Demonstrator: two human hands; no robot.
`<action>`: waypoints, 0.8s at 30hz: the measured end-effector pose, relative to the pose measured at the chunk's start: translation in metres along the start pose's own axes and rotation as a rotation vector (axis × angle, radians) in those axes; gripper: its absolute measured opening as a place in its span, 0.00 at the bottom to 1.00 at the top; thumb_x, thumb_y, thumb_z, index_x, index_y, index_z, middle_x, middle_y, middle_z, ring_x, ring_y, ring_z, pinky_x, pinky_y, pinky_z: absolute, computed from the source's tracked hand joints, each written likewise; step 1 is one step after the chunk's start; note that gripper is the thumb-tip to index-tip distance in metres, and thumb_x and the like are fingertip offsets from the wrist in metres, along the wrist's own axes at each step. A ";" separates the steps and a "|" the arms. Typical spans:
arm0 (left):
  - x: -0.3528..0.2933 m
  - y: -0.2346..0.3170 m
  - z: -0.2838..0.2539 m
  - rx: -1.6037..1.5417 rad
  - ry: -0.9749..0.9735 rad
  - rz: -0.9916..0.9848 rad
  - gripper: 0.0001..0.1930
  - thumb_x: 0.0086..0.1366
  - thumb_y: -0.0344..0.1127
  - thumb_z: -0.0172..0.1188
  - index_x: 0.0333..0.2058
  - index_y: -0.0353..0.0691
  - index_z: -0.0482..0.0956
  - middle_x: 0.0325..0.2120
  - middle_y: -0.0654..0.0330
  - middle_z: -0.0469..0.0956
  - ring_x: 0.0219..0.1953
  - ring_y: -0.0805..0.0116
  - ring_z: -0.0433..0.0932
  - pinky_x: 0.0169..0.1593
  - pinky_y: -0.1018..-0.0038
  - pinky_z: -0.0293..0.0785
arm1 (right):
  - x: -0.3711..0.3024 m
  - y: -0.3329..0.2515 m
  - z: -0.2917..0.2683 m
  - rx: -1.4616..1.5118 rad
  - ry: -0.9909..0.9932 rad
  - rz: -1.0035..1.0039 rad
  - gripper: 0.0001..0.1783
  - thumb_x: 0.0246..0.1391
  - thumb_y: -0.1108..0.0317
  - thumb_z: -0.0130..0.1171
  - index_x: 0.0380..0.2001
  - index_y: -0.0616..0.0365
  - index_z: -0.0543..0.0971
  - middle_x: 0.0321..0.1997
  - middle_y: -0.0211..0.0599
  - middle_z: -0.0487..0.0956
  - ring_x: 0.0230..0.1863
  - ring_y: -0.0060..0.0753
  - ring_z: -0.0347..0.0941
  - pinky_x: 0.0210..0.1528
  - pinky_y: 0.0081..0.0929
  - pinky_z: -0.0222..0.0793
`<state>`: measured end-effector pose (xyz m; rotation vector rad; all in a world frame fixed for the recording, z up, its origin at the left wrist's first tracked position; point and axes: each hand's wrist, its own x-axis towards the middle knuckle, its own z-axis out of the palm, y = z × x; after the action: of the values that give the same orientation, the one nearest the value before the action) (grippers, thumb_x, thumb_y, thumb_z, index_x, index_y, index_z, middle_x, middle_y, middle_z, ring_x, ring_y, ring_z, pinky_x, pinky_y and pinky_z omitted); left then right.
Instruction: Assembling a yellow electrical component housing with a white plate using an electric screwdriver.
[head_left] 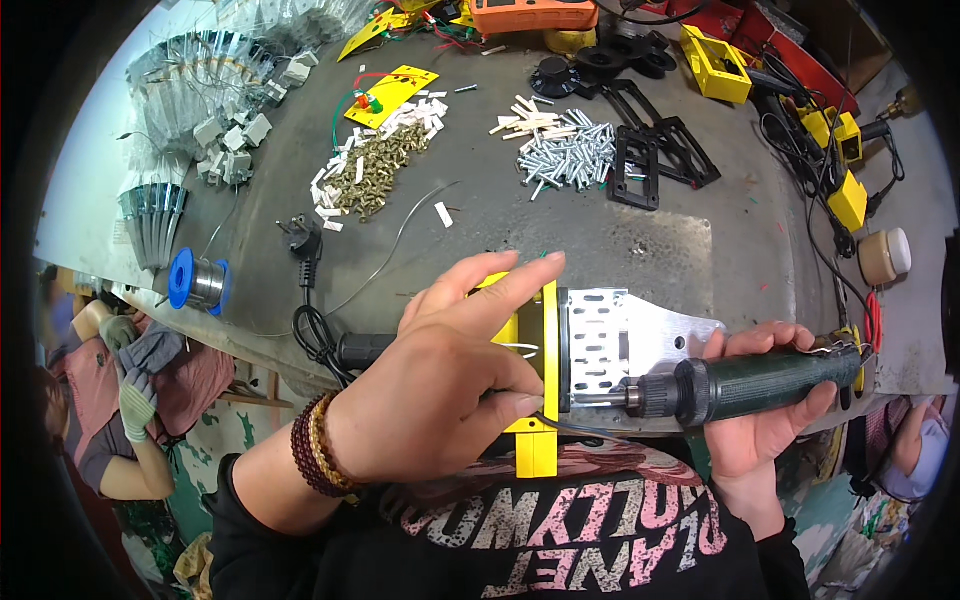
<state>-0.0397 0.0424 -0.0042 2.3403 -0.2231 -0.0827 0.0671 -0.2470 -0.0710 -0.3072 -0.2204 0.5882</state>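
- Yellow housing [550, 340] stands at the near edge of the surface [460, 170]; your left grip [440, 370] pinches together at its rim, perhaps steadying it;
- your right grip [745, 440] clamps the green driver [770, 388], apparently keeping its bit [600, 398] pointed there.

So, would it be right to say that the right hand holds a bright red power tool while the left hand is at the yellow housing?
Not quite: the power tool in the right hand is dark green, not bright red, as the head view shows. The left hand is indeed at the yellow housing.
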 end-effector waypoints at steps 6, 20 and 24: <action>0.000 -0.001 -0.003 -0.006 -0.052 0.006 0.08 0.54 0.32 0.66 0.33 0.38 0.89 0.70 0.46 0.57 0.69 0.38 0.54 0.70 0.53 0.50 | 0.000 0.000 0.002 0.021 0.014 -0.001 0.32 0.50 0.53 0.74 0.57 0.37 0.74 0.57 0.25 0.74 0.59 0.31 0.69 0.77 0.52 0.42; -0.001 -0.004 -0.001 -0.012 -0.042 0.051 0.08 0.55 0.35 0.66 0.32 0.37 0.87 0.68 0.38 0.59 0.67 0.35 0.58 0.70 0.49 0.50 | -0.002 0.002 0.004 -0.001 0.014 -0.017 0.27 0.51 0.55 0.74 0.53 0.39 0.75 0.54 0.23 0.75 0.58 0.30 0.70 0.76 0.52 0.44; 0.001 -0.003 0.000 -0.016 -0.007 0.059 0.07 0.54 0.34 0.66 0.29 0.36 0.86 0.66 0.36 0.61 0.66 0.33 0.60 0.69 0.47 0.51 | -0.001 0.002 0.000 -0.025 -0.040 -0.023 0.29 0.50 0.55 0.74 0.54 0.38 0.74 0.55 0.23 0.75 0.59 0.29 0.70 0.76 0.52 0.43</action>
<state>-0.0385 0.0444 -0.0060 2.3164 -0.2939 -0.0632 0.0658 -0.2460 -0.0721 -0.3169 -0.2698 0.5700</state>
